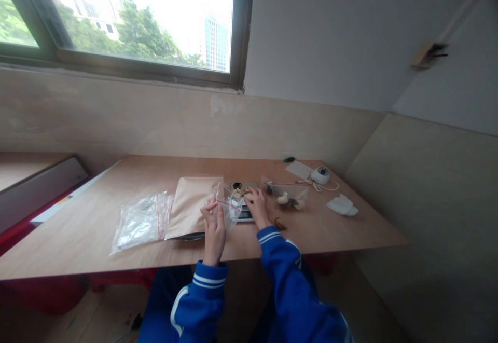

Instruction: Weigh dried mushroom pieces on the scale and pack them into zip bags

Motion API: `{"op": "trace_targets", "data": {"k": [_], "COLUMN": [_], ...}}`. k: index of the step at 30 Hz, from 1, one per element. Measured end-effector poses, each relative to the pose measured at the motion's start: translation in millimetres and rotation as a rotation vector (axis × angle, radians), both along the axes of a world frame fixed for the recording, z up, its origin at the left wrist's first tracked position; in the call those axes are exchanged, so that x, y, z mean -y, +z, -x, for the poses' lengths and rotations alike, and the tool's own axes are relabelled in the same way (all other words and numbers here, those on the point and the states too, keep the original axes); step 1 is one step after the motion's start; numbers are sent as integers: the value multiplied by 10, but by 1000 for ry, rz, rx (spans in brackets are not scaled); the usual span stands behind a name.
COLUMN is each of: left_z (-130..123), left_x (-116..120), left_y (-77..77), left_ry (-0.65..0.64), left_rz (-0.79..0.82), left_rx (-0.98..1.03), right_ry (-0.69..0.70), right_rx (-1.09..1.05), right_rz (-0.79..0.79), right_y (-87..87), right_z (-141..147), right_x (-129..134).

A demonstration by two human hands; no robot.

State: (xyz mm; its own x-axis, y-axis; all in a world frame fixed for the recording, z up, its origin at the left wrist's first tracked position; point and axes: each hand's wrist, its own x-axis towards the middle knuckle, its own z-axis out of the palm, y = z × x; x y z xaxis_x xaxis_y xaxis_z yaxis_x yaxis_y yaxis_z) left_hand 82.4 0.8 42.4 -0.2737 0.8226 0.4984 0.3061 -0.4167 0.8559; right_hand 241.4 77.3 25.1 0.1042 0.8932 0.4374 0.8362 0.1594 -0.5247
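Fingers (220, 219) of the left hand (215, 231) pinch a clear bag (232, 217) at the left side of the scale (247, 213). Those of the right hand (258, 208) touch pale pieces (237, 193) on the scale; whether they grasp one, I cannot tell. On the counter (311, 236), a paper pouch (190, 203) lies left, a filled bag (301, 192) right.

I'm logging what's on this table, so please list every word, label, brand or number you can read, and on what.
No text can be read in this picture.
Small display on the scale: too small and blurred to read any digits.
Brown paper bag: no lettering I can make out.
Clear bags at the left: red lines, no legible print.
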Motion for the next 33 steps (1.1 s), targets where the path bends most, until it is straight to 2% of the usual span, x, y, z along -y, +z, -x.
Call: {"op": "trace_targets", "data": {"k": [3,8,10,13,16,18,20,22,28,33], "left_z": [-37,-153,-198,-274,-365,-418,-445,-436,-247,-20], "left_x": [84,146,136,112,98,97,98,95,-10,-119], "left_y": [2,98,118,119,132,171,234,309,491,511], "left_ry": [-12,-63,-63,-42,-62,-105,-136,-148,-156,-63], "left_rz": [20,59,83,122,132,124,112,90,37,77], "left_rx": [14,120,127,116,108,103,98,101,152,201], "right_ry": [27,35,20,39,217,412,567,653,714,755], "right_rx": [-45,-188,-317,-601,-953,-1146,-1272,-1335,-1371,-1352], "right_rz": [-19,-39,-66,-117,-30,159,340,441,518,450], "right_y": [12,91,199,482,856,1092,1273,1385,1485,1490], "right_z": [-3,-34,-61,-101,-111,-103,-95,-90,-88,-150], "right_x": [-6,-1,18,112,309,464,587,645,517,365]}}
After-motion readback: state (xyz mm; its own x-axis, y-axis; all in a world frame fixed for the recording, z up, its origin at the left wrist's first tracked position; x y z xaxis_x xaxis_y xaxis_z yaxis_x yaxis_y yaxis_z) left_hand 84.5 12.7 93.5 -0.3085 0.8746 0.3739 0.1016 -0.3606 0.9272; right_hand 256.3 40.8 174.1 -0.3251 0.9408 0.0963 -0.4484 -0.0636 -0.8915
